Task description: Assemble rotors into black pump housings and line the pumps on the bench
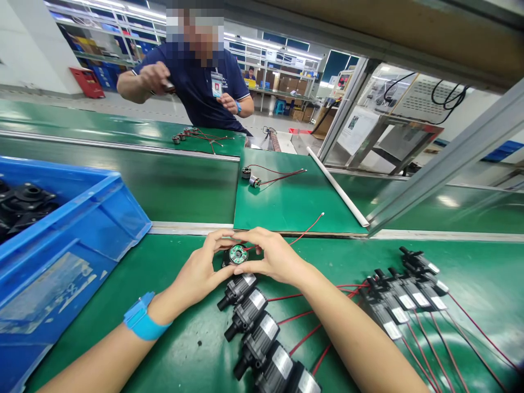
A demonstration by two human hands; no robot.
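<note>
Between my two hands, near the middle of the view, is a round motor part [238, 254] with a green circuit board facing up, seated in a black housing. My left hand [204, 268] curls its fingers and thumb around the left side. From the right, my right hand [272, 255] closes round the same part, its fingertips meeting those of my left hand. A red wire [305, 233] runs from the part to the upper right and ends in a small white connector. Just below my hands, a row of black pumps [249, 307] with silver labels lies on the green bench [180, 349].
A blue bin [94, 240] of black housings stands left. More black pumps [403, 297] with red wires lie right. Two motors [254, 181] rest on a green board [282, 210]. Across the line, a person [192, 82] stands near more motors [184, 135]. A metal post [442, 158] slants at right.
</note>
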